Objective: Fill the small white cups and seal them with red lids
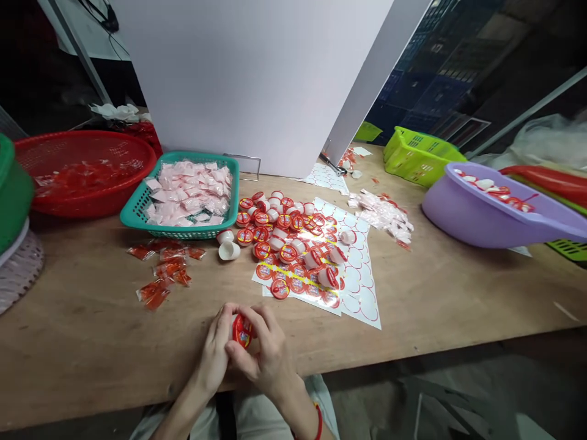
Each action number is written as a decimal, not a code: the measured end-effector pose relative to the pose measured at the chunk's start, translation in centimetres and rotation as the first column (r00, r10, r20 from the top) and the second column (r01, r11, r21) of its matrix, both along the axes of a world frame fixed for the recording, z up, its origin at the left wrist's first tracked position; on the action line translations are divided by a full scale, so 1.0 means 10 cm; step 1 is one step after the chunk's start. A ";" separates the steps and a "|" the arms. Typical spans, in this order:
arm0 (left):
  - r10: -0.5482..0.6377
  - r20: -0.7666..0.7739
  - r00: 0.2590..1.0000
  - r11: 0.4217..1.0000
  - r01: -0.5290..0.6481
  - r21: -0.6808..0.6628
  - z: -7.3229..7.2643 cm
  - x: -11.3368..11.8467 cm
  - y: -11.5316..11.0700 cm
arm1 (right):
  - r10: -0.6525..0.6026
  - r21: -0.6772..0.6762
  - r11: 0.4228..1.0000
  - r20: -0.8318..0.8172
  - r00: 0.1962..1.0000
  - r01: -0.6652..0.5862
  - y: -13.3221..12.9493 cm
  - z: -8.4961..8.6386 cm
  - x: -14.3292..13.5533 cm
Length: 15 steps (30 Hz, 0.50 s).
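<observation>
Near the table's front edge, both my hands close round one small white cup with a red lid [242,331]. My left hand [219,343] wraps its left side, partly hiding the white body. My right hand [263,345] has its thumb and fingers on the lid side. Ahead lies a heap of similar red-lidded cups [275,223], many with printed stickers on top. Some rest on sticker sheets [360,287] with round red and white labels. Left of the heap, an open white cup [228,250] lies tipped. Several red packets [167,272] lie on the wood farther left.
A teal basket [129,211] holds pale pink packets; a red basket [92,208] holds red packets. At right stand a purple basin [477,220] and a lime basket [413,160]. Pink packets [387,214] lie loose. A white panel [247,79] rises behind the wooden table [426,293].
</observation>
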<state>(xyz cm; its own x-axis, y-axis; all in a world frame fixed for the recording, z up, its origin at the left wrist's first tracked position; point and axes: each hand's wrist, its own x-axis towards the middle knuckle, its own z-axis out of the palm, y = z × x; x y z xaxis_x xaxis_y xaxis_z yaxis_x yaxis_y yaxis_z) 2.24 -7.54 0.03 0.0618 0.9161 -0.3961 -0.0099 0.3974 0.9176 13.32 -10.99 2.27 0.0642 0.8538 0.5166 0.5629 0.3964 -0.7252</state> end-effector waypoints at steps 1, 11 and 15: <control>0.011 -0.005 1.000 1.000 -0.011 -0.013 -0.02 0.00 0.00 | -0.001 0.013 1.000 -0.007 1.000 0.001 0.01 0.00 0.00; -0.273 0.164 0.948 0.962 0.265 0.066 0.22 0.05 0.13 | -0.042 -0.059 0.997 -0.052 0.998 0.039 -0.01 -0.04 0.19; -0.320 0.153 0.935 0.946 0.308 0.098 0.23 0.02 0.11 | 0.001 -0.185 0.981 -0.273 0.962 -0.054 -0.02 -0.01 0.22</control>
